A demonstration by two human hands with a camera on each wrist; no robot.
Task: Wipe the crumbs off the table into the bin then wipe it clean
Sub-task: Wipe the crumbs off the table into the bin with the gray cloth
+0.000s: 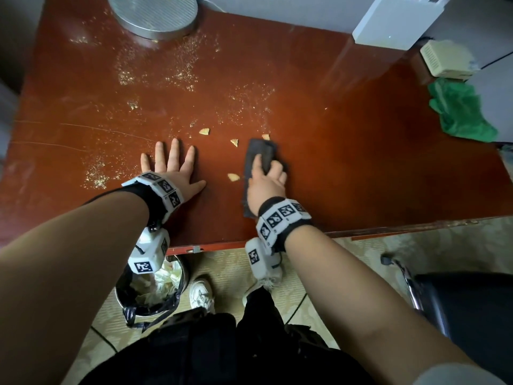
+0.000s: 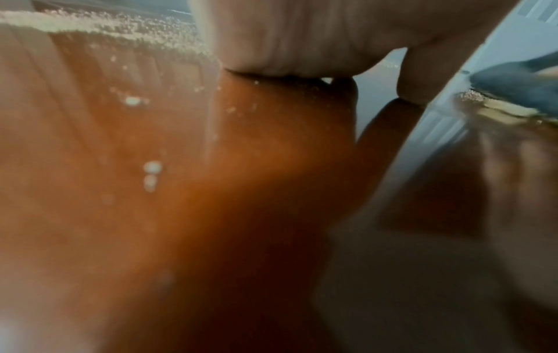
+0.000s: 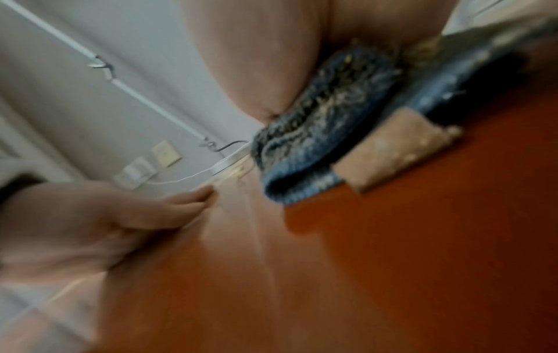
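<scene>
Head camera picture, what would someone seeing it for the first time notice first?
Probably the pale crumbs scattered over the far left of the red-brown table, with larger chips nearer the hands. Next, the right hand gripping a dark cloth near the front edge, the left hand flat beside it, and the bin below.

Right hand [image 1: 265,182] on dark cloth [image 1: 261,157]

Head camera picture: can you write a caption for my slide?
Right hand wipes a dark cloth across the crumb-strewn red table; left hand rests flat, bin below.
</scene>
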